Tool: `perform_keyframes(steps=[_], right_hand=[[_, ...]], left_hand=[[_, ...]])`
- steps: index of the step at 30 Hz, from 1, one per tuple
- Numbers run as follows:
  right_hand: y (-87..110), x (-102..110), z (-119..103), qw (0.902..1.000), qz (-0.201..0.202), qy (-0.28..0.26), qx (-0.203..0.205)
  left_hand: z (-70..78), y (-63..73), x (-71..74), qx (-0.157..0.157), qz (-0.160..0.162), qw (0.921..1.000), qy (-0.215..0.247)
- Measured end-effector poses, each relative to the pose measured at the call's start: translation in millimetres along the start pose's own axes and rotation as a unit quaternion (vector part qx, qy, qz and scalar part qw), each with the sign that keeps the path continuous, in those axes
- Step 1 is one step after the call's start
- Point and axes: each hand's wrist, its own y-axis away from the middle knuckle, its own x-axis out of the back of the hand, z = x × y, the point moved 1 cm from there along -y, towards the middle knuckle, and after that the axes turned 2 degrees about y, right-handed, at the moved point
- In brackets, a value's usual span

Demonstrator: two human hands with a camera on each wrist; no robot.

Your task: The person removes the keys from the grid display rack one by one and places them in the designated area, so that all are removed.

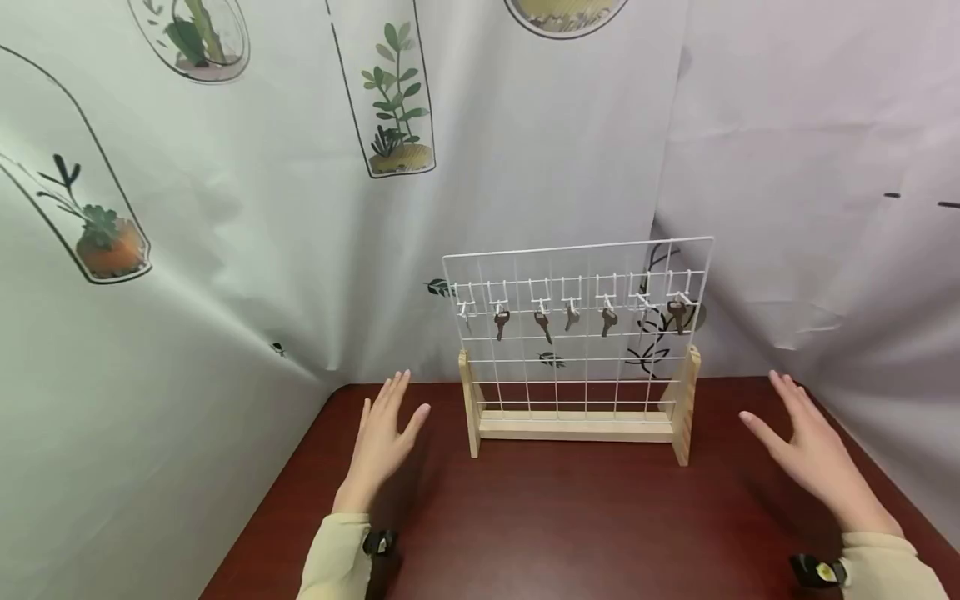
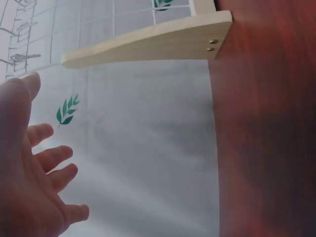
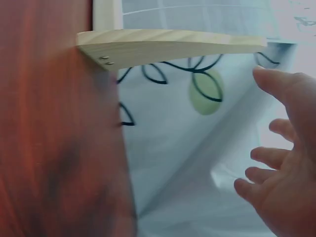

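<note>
A white wire grid rack stands upright on a wooden base in the head view. Several keys hang in a row from its white hooks, among them a key toward the left and a dark key at the far right. My left hand is held to the left of the rack, fingers spread and touching nothing. On the other side, my right hand is also spread, apart from the rack. Both wrist views show a wooden side support beyond the thumb and no object in either palm.
The rack rests toward the back of a dark red table. Behind and beside the table hangs a white curtain printed with plants. A dark band with a small device is on the left wrist, and a similar device on the right.
</note>
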Motion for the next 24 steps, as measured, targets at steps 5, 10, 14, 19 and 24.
perform_keyframes(steps=[5, 10, 14, 19, 24], right_hand=[[4.7, 18.9, -12.5, 0.9993, 0.021, 0.011, -0.030], [-0.9, 37.4, -25.2, 0.9980, 0.036, 0.020, -0.047], [-2.3, 47.0, -29.0, 0.9982, 0.039, 0.011, -0.045], [-12.5, 53.5, -35.7, 0.9989, 0.038, 0.012, -0.026], [-25.5, 54.1, -44.0, 0.9996, 0.018, 0.020, -0.009]], left_hand=[[4.8, -8.0, 5.3, -0.001, -0.033, 0.9975, 0.062], [8.6, -24.8, 2.8, -0.003, -0.063, 0.9929, 0.101], [10.6, -39.6, -2.9, -0.005, -0.074, 0.9904, 0.117], [13.2, -54.4, -2.7, 0.000, -0.073, 0.9873, 0.141], [14.8, -62.6, -4.6, -0.002, -0.083, 0.9850, 0.151]])
